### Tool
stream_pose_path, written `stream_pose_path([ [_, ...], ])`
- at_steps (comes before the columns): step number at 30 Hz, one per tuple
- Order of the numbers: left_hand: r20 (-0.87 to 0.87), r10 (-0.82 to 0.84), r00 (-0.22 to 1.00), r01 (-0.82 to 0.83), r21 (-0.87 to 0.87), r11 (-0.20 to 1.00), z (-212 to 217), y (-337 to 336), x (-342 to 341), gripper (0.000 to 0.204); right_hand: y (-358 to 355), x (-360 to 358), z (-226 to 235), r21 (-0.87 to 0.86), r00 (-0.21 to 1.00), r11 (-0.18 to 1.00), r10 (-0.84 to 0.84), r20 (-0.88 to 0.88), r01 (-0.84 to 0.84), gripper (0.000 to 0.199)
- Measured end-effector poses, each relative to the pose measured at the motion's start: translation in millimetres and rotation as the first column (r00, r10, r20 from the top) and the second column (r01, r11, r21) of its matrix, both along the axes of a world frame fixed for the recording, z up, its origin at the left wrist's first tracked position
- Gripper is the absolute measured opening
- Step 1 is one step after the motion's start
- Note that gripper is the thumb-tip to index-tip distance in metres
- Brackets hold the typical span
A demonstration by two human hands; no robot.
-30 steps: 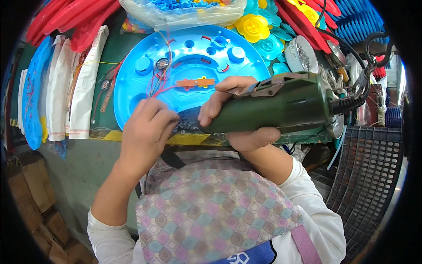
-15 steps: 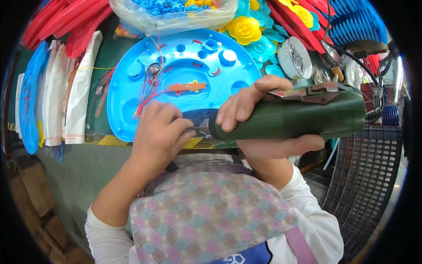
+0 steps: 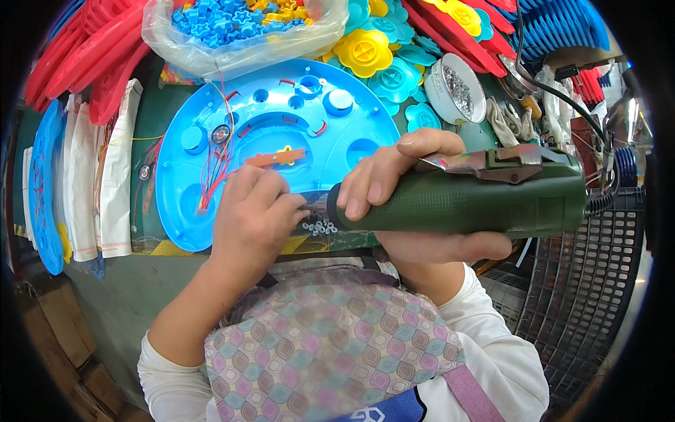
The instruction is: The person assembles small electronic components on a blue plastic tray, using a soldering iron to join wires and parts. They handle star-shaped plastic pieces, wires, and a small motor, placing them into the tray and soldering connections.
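Note:
My right hand (image 3: 376, 179) is wrapped round a dark green electric screwdriver (image 3: 492, 200), held level with its tip toward the left. A metal lever runs along the tool's top. My left hand (image 3: 256, 214) is closed in a pinch right at the tip; whatever the fingers hold is hidden. Beyond the hands lies a blue plastic shell (image 3: 176, 169) with round posts and recesses. In it are a brown strip board (image 3: 276, 157), a small round speaker (image 3: 221, 133) and red wires. Small whitish pieces (image 3: 322, 227) are scattered beneath the screwdriver's tip.
A clear bag (image 3: 242, 60) of blue and yellow pieces stands at the back. Yellow and teal flower shapes (image 3: 363, 53) and a white bowl (image 3: 437, 88) of small metal parts lie right of it. Red parts (image 3: 77, 63) are stacked far left; a black crate (image 3: 590, 274) stands right.
The whole view has shifted, so the shell appears lower and further left. My left fingertips stay at the screwdriver's tip. The small whitish pieces have come into sight below it.

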State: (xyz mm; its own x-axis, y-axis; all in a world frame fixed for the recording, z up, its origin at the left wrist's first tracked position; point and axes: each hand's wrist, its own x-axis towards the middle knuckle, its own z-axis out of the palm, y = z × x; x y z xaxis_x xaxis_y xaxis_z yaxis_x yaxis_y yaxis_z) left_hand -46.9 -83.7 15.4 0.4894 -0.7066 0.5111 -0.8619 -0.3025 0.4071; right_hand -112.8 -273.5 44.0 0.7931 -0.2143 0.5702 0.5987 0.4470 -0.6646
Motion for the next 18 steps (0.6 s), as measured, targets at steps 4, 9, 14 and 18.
stream_pose_path([
  [4,0.136,0.032,0.99,-0.033,0.007,0.999,11.0,-7.4,6.2,0.021,-3.6,5.0,5.9,-0.019,1.0,1.0,-0.018,0.012,0.018,0.123],
  [9,0.301,0.044,0.953,-0.063,0.054,0.997,16.7,-12.8,28.4,0.024,-11.8,22.8,6.8,-0.039,0.999,0.999,-0.009,0.04,0.011,0.124],
  [14,-0.036,0.043,0.998,-0.041,0.068,0.997,14.9,-12.6,44.8,0.036,-20.1,41.1,3.0,-0.086,0.999,0.996,-0.004,0.042,0.007,0.125],
  [18,-0.203,0.033,0.979,-0.018,0.077,0.997,8.8,-15.5,51.5,0.028,-20.0,46.6,3.7,-0.081,0.999,0.997,0.006,0.032,-0.003,0.125],
])
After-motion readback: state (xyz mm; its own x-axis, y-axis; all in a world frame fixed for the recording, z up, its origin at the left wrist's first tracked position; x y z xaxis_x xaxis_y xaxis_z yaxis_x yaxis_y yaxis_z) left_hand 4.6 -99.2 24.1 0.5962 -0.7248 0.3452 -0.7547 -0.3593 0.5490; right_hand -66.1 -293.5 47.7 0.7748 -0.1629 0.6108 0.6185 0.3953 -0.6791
